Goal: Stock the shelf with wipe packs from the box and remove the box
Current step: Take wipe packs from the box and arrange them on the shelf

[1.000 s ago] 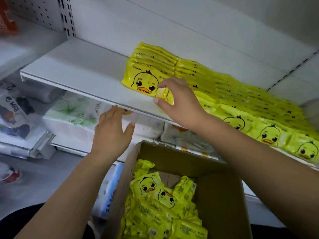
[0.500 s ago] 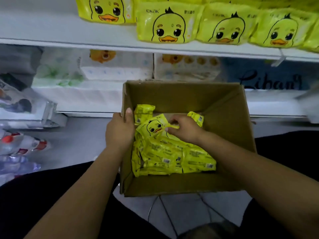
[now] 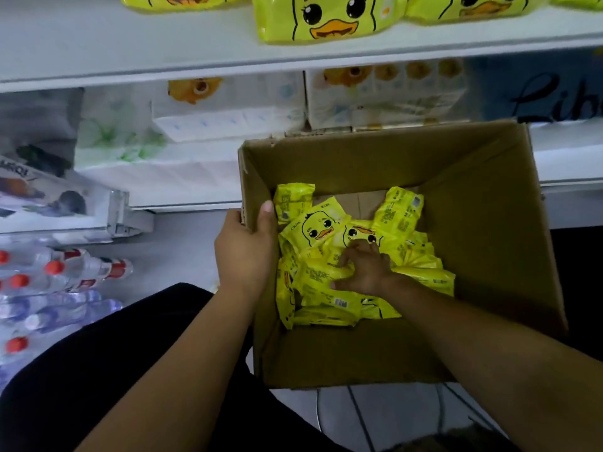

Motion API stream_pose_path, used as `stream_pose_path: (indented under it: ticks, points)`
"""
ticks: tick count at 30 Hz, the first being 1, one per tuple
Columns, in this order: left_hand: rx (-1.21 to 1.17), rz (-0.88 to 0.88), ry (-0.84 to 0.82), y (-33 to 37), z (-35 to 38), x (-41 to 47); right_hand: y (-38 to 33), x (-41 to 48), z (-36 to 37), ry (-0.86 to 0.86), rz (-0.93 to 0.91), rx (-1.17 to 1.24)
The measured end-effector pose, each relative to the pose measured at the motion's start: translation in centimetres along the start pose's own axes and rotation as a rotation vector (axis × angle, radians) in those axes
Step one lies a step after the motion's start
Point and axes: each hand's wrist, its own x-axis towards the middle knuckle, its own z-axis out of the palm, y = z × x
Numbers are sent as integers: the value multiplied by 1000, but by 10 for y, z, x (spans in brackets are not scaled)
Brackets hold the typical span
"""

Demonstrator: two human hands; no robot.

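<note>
An open brown cardboard box [image 3: 483, 203] sits below the shelf, holding several yellow duck-print wipe packs [image 3: 318, 228] in a loose heap. My left hand [image 3: 244, 252] grips the box's left wall, thumb inside the rim. My right hand [image 3: 362, 269] is down inside the box, its fingers curled into the heap and closing round a yellow pack [image 3: 319, 278]. On the white shelf [image 3: 130, 60] above, a row of the same yellow packs [image 3: 323, 17] stands along the front edge.
Tissue packs [image 3: 228, 109] fill the lower shelf behind the box. Water bottles with red caps [image 3: 55, 272] lie on the floor at the left. A wire stand [image 3: 359, 415] shows beneath the box. My dark-clothed legs lie below.
A second ago my right hand was at a pack on the shelf; it has dropped into the box and dug deeper into the packs. My left hand took hold of the box wall.
</note>
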Motion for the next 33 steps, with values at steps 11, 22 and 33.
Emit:
stream_pose_path:
  ticks: [11, 22, 33]
  points:
    - [-32, -2, 4, -5, 4, 3, -14, 9, 8, -102, 28, -55]
    - [0, -2, -27, 2, -3, -2, -12, -31, -19, 109, -98, 474]
    - [-241, 333, -138, 56, -16, -73, -35, -171, -124, 262, -239, 1054]
